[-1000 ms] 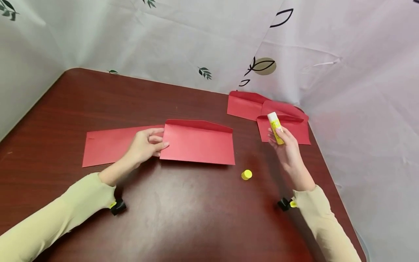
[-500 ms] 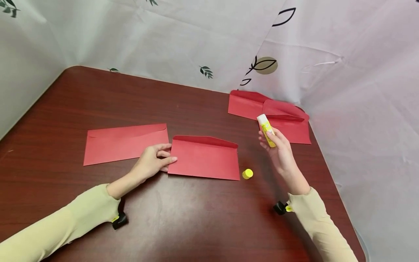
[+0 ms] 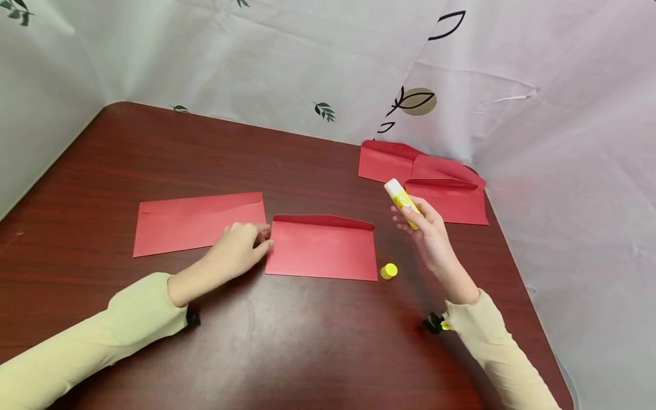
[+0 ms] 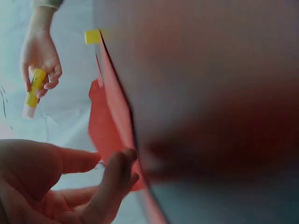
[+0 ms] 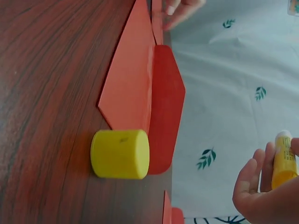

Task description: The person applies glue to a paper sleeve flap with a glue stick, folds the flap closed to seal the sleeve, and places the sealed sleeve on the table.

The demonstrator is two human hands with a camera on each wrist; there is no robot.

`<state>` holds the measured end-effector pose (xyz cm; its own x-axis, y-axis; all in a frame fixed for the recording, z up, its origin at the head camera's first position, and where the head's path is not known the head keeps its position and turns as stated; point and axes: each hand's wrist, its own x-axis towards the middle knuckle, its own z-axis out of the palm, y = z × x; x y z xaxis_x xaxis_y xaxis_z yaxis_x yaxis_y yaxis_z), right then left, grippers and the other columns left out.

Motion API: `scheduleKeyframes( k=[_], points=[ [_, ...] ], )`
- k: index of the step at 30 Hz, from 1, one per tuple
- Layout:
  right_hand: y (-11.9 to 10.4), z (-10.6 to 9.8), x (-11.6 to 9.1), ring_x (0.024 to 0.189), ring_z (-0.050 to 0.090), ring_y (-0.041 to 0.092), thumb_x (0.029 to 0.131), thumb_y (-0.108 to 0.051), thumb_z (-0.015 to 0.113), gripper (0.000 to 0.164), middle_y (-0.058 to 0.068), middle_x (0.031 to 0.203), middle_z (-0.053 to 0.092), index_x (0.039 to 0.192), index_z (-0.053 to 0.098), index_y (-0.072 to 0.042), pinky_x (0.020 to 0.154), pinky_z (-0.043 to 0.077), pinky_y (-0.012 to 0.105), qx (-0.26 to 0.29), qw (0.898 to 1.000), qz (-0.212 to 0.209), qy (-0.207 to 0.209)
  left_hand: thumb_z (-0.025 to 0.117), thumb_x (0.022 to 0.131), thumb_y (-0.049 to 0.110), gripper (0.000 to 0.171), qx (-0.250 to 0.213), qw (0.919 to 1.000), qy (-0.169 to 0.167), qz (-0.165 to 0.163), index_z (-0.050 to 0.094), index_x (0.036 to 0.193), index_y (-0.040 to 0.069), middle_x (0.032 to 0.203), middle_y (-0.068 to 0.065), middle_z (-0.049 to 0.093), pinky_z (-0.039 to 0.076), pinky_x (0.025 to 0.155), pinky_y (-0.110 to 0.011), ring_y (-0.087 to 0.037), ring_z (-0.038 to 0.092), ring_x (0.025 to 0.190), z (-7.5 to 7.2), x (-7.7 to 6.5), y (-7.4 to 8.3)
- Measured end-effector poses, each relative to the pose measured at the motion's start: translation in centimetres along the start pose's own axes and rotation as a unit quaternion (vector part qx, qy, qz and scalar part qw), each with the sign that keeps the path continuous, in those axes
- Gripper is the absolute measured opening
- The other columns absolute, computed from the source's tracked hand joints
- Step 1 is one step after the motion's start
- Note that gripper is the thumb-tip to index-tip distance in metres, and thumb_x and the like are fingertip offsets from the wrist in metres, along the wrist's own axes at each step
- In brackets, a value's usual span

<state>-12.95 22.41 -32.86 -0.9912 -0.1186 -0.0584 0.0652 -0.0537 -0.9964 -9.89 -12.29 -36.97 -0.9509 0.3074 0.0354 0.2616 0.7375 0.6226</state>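
Note:
A red envelope [image 3: 322, 250] lies on the table with its flap raised along the far side. My left hand [image 3: 230, 253] is at its left edge, thumb and fingers apart in the left wrist view; whether they touch the paper I cannot tell. Behind that hand lies a second red envelope [image 3: 195, 222], its flap folded down. My right hand [image 3: 430, 233] holds a yellow glue stick [image 3: 403, 203] in the air, its white end pointing up and left. The yellow cap [image 3: 389, 271] stands on the table just off the first envelope's right edge.
Several more red envelopes [image 3: 451, 202] with raised flaps lie overlapping at the table's far right corner. A white patterned sheet [image 3: 256, 68] hangs behind and to the right of the brown table [image 3: 307, 341].
My left hand has brought the envelope down toward me, laid it on the table and let go. My right hand has moved left with the glue stick.

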Motion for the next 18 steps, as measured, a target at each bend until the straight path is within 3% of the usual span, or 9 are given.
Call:
scheduleKeyframes(
  k=[2, 3, 5, 9, 14, 18],
  points=[
    [0.0, 0.3, -0.1, 0.091, 0.065, 0.008, 0.098, -0.012, 0.048, 0.018, -0.006, 0.100, 0.067, 0.110, 0.058, -0.021, 0.081, 0.051, 0.022, -0.003, 1.000, -0.003, -0.008, 0.064, 0.089, 0.011, 0.020, 0.047, 0.9976, 0.026, 0.045, 0.071, 0.104, -0.001, 0.090, -0.014, 0.072, 0.046, 0.055, -0.032, -0.018, 0.056, 0.058, -0.3, 0.3, 0.6],
    [0.0, 0.4, -0.1, 0.091, 0.065, 0.009, 0.098, -0.012, 0.048, 0.018, -0.006, 0.100, 0.067, 0.110, 0.058, -0.021, 0.081, 0.051, 0.022, -0.005, 1.000, -0.005, -0.013, 0.065, 0.088, 0.010, 0.024, 0.066, 0.9949, 0.029, 0.070, 0.070, 0.109, 0.000, 0.090, -0.013, 0.072, 0.049, 0.057, -0.034, -0.021, 0.060, 0.063, -0.5, 0.3, 1.0],
    [0.0, 0.7, -0.2, 0.090, 0.064, 0.011, 0.098, -0.011, 0.048, 0.019, -0.005, 0.100, 0.068, 0.110, 0.058, -0.021, 0.081, 0.051, 0.023, -0.010, 1.000, -0.008, -0.022, 0.066, 0.087, 0.010, 0.029, 0.098, 0.9880, 0.026, 0.117, 0.069, 0.115, 0.003, 0.098, -0.012, 0.072, 0.054, 0.062, -0.038, -0.024, 0.067, 0.078, -0.5, 0.3, 1.7],
    [0.1, 1.3, -0.4, 0.090, 0.063, 0.014, 0.096, -0.010, 0.048, 0.021, -0.003, 0.101, 0.068, 0.112, 0.058, -0.020, 0.081, 0.052, 0.025, -0.017, 0.999, -0.016, -0.043, 0.069, 0.086, 0.011, 0.030, 0.144, 0.9702, -0.004, 0.195, 0.069, 0.115, 0.008, 0.112, -0.008, 0.070, 0.055, 0.083, -0.044, -0.027, 0.065, 0.105, 0.3, -0.2, 2.6],
    [0.1, 2.2, -0.5, 0.087, 0.064, 0.012, 0.095, -0.007, 0.048, 0.024, -0.003, 0.100, 0.068, 0.113, 0.058, -0.020, 0.080, 0.052, 0.025, -0.022, 0.997, -0.019, -0.071, 0.066, 0.089, 0.013, 0.028, 0.173, 0.9505, -0.050, 0.253, 0.068, 0.117, 0.009, 0.117, -0.007, 0.069, 0.050, 0.095, -0.042, -0.026, 0.062, 0.113, 2.0, -0.8, 2.6],
    [0.0, 2.9, -0.4, 0.084, 0.064, 0.011, 0.095, -0.008, 0.049, 0.024, -0.004, 0.101, 0.068, 0.114, 0.058, -0.021, 0.079, 0.053, 0.025, -0.044, 0.995, -0.018, -0.089, 0.060, 0.094, 0.020, 0.040, 0.215, 0.9356, -0.117, 0.255, 0.058, 0.133, 0.010, 0.138, -0.010, 0.057, 0.045, 0.103, -0.047, -0.033, 0.050, 0.130, 2.6, -1.2, 2.3]
  ],
)
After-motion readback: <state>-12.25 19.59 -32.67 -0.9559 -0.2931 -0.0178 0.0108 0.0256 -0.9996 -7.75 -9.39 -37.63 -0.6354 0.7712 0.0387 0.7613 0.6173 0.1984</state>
